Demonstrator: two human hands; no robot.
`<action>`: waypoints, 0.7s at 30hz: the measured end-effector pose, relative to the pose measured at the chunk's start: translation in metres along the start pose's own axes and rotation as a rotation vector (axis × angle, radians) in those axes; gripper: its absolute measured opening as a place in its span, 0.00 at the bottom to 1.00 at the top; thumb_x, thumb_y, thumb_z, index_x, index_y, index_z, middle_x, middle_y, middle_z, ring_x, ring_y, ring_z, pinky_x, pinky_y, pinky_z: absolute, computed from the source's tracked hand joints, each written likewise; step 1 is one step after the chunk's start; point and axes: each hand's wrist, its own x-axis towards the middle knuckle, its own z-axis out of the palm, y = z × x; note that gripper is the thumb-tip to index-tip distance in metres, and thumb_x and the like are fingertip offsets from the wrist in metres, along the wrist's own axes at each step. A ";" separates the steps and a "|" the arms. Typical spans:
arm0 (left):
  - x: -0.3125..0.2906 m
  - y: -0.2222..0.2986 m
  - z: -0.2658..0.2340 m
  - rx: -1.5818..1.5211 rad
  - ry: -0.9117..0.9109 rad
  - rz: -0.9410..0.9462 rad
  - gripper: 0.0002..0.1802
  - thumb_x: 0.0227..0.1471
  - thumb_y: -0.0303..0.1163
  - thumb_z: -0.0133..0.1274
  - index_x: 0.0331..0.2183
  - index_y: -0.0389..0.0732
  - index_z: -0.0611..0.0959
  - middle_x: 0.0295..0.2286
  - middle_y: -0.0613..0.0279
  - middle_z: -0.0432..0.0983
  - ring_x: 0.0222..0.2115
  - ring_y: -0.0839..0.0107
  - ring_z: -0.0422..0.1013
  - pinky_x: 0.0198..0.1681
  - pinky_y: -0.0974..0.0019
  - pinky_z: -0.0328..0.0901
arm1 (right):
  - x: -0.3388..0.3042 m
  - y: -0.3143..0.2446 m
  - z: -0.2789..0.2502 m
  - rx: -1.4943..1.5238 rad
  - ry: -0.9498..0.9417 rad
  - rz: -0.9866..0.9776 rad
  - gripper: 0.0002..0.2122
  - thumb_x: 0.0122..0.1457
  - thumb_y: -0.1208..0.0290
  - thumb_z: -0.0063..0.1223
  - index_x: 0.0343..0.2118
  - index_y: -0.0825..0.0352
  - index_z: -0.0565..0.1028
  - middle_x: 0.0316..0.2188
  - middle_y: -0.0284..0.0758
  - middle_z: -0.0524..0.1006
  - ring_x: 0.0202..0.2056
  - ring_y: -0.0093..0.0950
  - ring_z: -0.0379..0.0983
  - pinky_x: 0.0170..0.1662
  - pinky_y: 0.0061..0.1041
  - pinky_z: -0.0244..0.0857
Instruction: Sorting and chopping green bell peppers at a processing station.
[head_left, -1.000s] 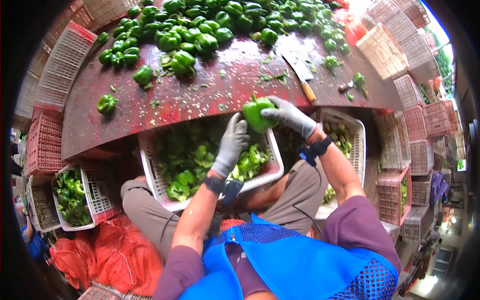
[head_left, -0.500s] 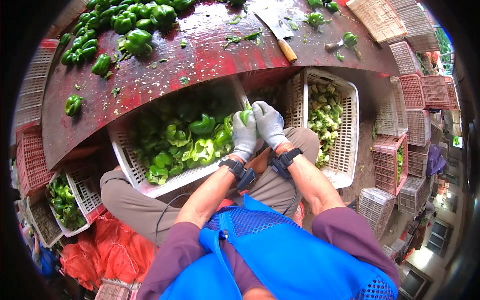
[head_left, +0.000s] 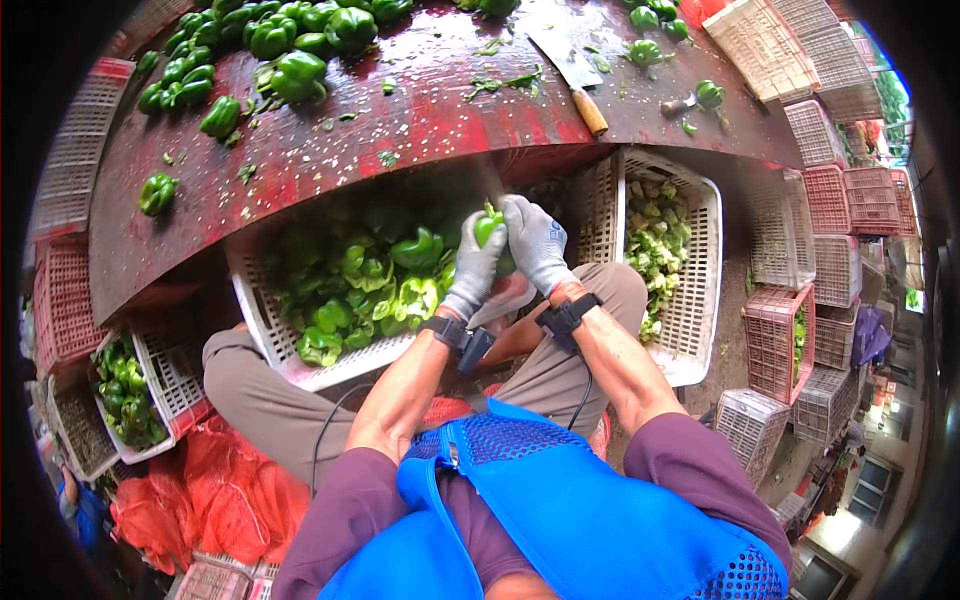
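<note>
In front of my lap, my left hand (head_left: pixel 474 268), gloved in grey-white, is closed around a small green bell pepper (head_left: pixel 488 226) whose stem end points up and away. Right beside it, my right hand (head_left: pixel 538 242) is curled, in the same kind of glove, its fingers against the pepper's side. Whatever the right fingers grip is hidden. Below and left of the hands, a white crate (head_left: pixel 300 372) holds green peppers (head_left: pixel 418 250), several of them cut or torn open. A second white crate (head_left: pixel 703 270) at my right contains pale green pepper cores (head_left: pixel 655 240).
Beyond the crates stands a red, wet worktop (head_left: pixel 330 165) strewn with seeds. On it lie a pile of whole peppers (head_left: pixel 270 35), a cleaver (head_left: pixel 572 65) and a small knife (head_left: pixel 678 105). Stacked crates (head_left: pixel 780 340) line the right; red net sacks (head_left: pixel 215 490) lie lower left.
My hands have drawn slightly apart, and more of the pepper shows in the left one. The whole view has shifted a little, moving the worktop down and right.
</note>
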 end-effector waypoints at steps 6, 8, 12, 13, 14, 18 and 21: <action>-0.011 0.074 -0.072 -0.233 -0.256 -0.049 0.16 0.55 0.35 0.56 0.44 0.40 0.77 0.37 0.65 0.73 0.38 0.78 0.68 0.44 0.71 0.66 | -0.027 -0.035 -0.006 0.446 -0.028 -0.139 0.27 0.60 0.47 0.56 0.54 0.62 0.70 0.47 0.42 0.76 0.48 0.35 0.75 0.51 0.31 0.67; -0.018 0.091 -0.087 -0.194 -0.302 -0.025 0.15 0.55 0.34 0.55 0.43 0.40 0.77 0.36 0.67 0.73 0.37 0.79 0.68 0.43 0.71 0.66 | -0.035 -0.043 -0.010 0.404 0.011 -0.242 0.28 0.58 0.48 0.59 0.54 0.62 0.68 0.44 0.43 0.77 0.46 0.35 0.76 0.49 0.31 0.68; -0.030 0.132 -0.108 -0.242 -0.522 -0.065 0.13 0.56 0.36 0.55 0.41 0.40 0.77 0.35 0.69 0.73 0.36 0.82 0.67 0.42 0.72 0.65 | -0.047 -0.059 -0.029 0.541 -0.074 -0.226 0.24 0.59 0.53 0.60 0.50 0.64 0.68 0.38 0.42 0.77 0.41 0.30 0.76 0.47 0.29 0.68; -0.034 0.146 -0.111 -0.244 -0.571 -0.078 0.14 0.57 0.39 0.56 0.41 0.41 0.77 0.35 0.70 0.73 0.35 0.82 0.67 0.41 0.73 0.65 | -0.046 -0.058 -0.032 0.492 -0.063 -0.260 0.22 0.60 0.56 0.60 0.50 0.65 0.69 0.38 0.41 0.77 0.41 0.28 0.75 0.47 0.28 0.68; -0.036 0.153 -0.115 -0.244 -0.566 -0.076 0.14 0.57 0.39 0.56 0.41 0.41 0.77 0.35 0.70 0.73 0.35 0.82 0.67 0.41 0.73 0.65 | -0.046 -0.060 -0.036 0.446 -0.056 -0.298 0.21 0.60 0.58 0.59 0.50 0.65 0.69 0.38 0.39 0.78 0.41 0.26 0.74 0.47 0.27 0.68; -0.044 0.163 -0.130 -0.532 -0.720 -0.303 0.14 0.60 0.40 0.51 0.42 0.40 0.77 0.35 0.68 0.74 0.35 0.79 0.71 0.41 0.70 0.69 | -0.053 -0.065 -0.055 0.581 -0.265 -0.240 0.17 0.61 0.65 0.57 0.49 0.67 0.70 0.38 0.34 0.78 0.42 0.19 0.72 0.47 0.25 0.67; -0.046 0.158 -0.145 -0.469 -0.770 -0.267 0.17 0.60 0.39 0.51 0.46 0.39 0.76 0.38 0.64 0.76 0.38 0.75 0.74 0.44 0.68 0.71 | -0.051 -0.071 -0.062 0.734 -0.441 -0.171 0.15 0.59 0.66 0.57 0.47 0.66 0.72 0.37 0.34 0.76 0.39 0.21 0.72 0.43 0.25 0.68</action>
